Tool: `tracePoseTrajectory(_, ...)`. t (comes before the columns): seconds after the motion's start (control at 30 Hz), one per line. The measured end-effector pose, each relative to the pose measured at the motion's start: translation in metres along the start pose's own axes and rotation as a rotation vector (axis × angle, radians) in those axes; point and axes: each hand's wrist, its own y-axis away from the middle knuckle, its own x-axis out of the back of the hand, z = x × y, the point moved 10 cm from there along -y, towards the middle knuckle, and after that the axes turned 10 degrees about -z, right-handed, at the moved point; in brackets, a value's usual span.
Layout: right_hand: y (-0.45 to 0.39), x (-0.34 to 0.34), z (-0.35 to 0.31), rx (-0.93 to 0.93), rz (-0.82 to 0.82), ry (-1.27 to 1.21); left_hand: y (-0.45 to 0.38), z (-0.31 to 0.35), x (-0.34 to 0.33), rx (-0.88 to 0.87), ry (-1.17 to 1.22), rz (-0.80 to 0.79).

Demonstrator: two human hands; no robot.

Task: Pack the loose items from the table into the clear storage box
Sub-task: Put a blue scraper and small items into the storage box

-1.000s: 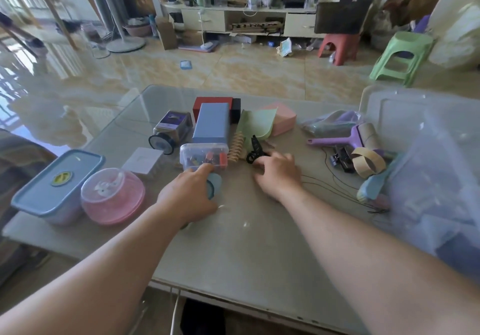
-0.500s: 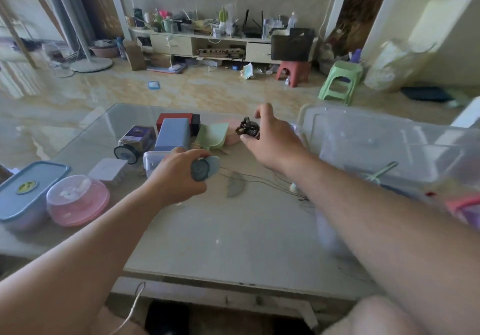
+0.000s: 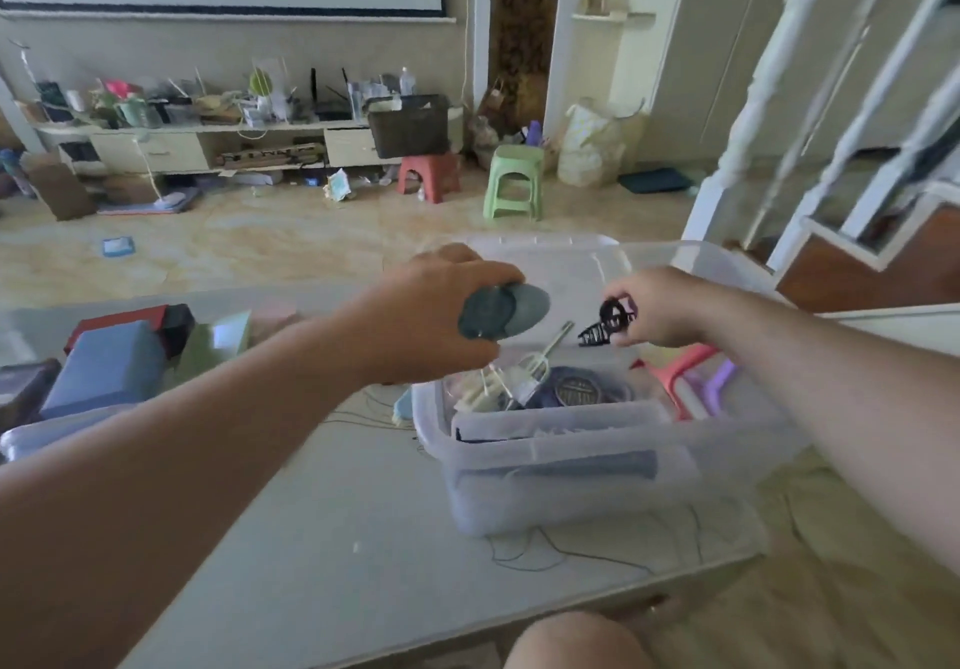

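Clear storage box [image 3: 566, 466] sits on the table beneath both hands; left hand [image 3: 436, 315] grips a grey disc [image 3: 503, 312], right hand [image 3: 657, 307] pinches a black clip [image 3: 607, 323], apparently poised for dropping in.

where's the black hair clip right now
In the head view, the hair clip is pinched in the right hand, held above the open clear box, right of the left hand.

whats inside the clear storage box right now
The clear storage box holds a pale whisk-like tool, a dark round item, pink and purple handled pieces and dark fabric. Anything beneath is covered.
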Motion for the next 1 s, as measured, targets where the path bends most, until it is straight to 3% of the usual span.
tracePoseTrajectory(0.07,-0.024,-0.026,0.008,-0.013,-0.128,0.142,-0.039,0.015,-0.037,-0.043,-0.069,-0.151)
tracePoseTrajectory(0.2,-0.064,-0.029,0.027,-0.100,-0.130,0.215,-0.091,0.014,-0.096,-0.005,-0.158,-0.369)
tracePoseTrajectory(0.5,-0.103,-0.077,0.055,-0.189,-0.197,0.220,-0.114,-0.030,-0.137,0.164,-0.168,-0.482)
tracePoseTrajectory(0.6,-0.096,-0.052,0.047,-0.218,-0.083,0.145,-0.114,-0.034,-0.143,0.198,-0.139,-0.546)
tracePoseTrajectory(0.7,-0.082,-0.023,0.012,-0.077,0.066,0.032,-0.112,-0.046,-0.150,0.247,-0.213,-0.604)
tracePoseTrajectory(0.83,-0.062,-0.040,-0.057,0.268,-0.113,-0.282,-0.111,-0.050,-0.143,0.292,-0.226,-0.593)
tracePoseTrajectory(0.9,-0.057,-0.050,-0.073,0.326,-0.175,-0.340,-0.113,-0.046,-0.141,0.280,-0.200,-0.593)
tracePoseTrajectory(1.0,-0.062,-0.048,-0.070,0.325,-0.129,-0.385,-0.117,-0.050,-0.134,0.326,-0.148,-0.559)
